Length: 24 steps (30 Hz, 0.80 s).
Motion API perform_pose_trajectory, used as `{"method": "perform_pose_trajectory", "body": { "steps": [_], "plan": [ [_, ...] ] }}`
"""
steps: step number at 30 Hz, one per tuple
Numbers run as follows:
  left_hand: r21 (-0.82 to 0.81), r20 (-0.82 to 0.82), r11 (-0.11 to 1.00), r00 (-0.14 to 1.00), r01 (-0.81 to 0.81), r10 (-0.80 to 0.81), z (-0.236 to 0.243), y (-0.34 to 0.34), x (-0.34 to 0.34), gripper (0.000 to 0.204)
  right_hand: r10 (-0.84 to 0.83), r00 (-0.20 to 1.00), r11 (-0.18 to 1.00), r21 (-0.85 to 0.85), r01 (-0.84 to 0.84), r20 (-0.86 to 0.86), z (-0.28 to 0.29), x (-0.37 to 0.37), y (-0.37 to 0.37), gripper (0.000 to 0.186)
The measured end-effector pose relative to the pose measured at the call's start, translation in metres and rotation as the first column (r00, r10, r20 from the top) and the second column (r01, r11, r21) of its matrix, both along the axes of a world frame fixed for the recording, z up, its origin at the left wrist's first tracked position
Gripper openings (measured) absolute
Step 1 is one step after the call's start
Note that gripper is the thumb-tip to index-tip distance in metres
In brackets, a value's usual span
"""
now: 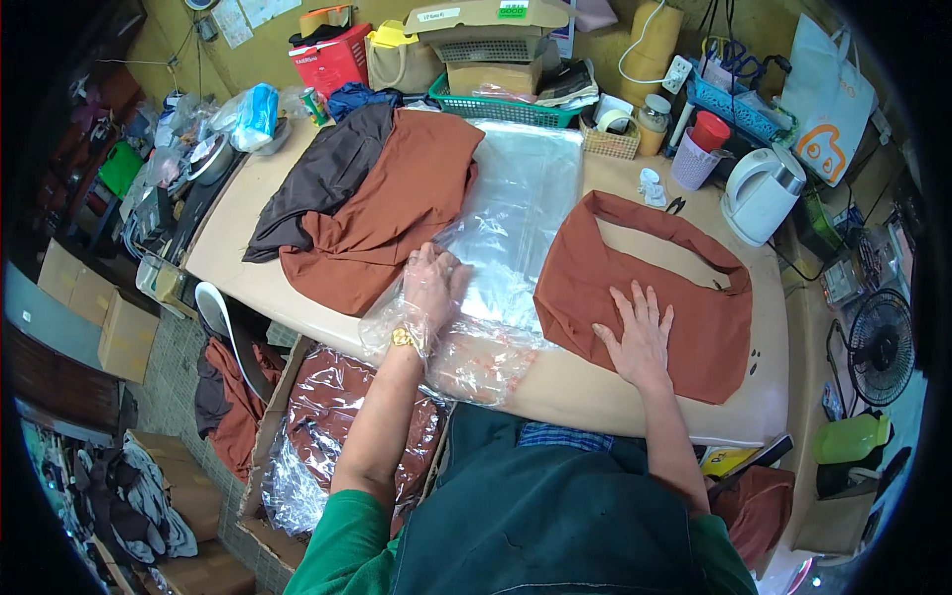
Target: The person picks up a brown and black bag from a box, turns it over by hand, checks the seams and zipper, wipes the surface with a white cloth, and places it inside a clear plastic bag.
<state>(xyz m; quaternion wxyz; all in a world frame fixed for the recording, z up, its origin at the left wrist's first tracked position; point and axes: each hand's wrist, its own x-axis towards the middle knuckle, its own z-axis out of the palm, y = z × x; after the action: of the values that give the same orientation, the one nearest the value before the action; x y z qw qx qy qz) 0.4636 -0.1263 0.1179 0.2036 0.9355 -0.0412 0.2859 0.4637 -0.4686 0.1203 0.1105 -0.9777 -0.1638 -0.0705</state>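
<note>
A rust-brown fabric tote bag [645,342] lies flat on the table, its wide strap loop pointing away from me. My right hand [640,332] rests on its body with the fingers spread. Clear plastic bags [516,228] lie in a flat stack at the middle of the table. At their near left corner, my left hand [431,288] has its fingers curled, with crumpled clear plastic [476,362] gathered around the hand and wrist. Whether the hand is inside that plastic or under it is hard to make out. Just beyond, brown fabric bags [397,198] lie in a loose pile.
Below the table's near edge stands a carton [260,481] of plastic-wrapped brown goods. A white kettle [759,198], a pink cup [694,164] and a green basket [506,111] line the far side. Small black scissors [676,205] lie beyond the tote. A fan [881,347] stands at right.
</note>
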Motion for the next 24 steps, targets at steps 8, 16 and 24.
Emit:
{"method": "perform_pose_trajectory", "body": {
  "steps": [8,16,24],
  "plan": [
    [-0.073,0.043,0.997,0.999,-0.015,0.018,-0.014,0.006,0.022,0.022,0.001,1.000,1.000,0.022,-0.002,0.022,-0.002,0.000,0.001,0.064],
    [-0.141,-0.084,0.990,0.996,0.019,-0.031,0.028,0.005,0.021,0.021,-0.023,0.998,0.998,0.058,0.020,0.053,-0.004,-0.001,-0.002,0.061],
    [-0.272,-0.082,0.962,0.995,0.027,-0.052,0.028,0.014,0.026,0.019,0.746,0.415,0.272,0.330,-0.904,0.520,0.026,-0.074,0.136,0.024]
  ]
}}
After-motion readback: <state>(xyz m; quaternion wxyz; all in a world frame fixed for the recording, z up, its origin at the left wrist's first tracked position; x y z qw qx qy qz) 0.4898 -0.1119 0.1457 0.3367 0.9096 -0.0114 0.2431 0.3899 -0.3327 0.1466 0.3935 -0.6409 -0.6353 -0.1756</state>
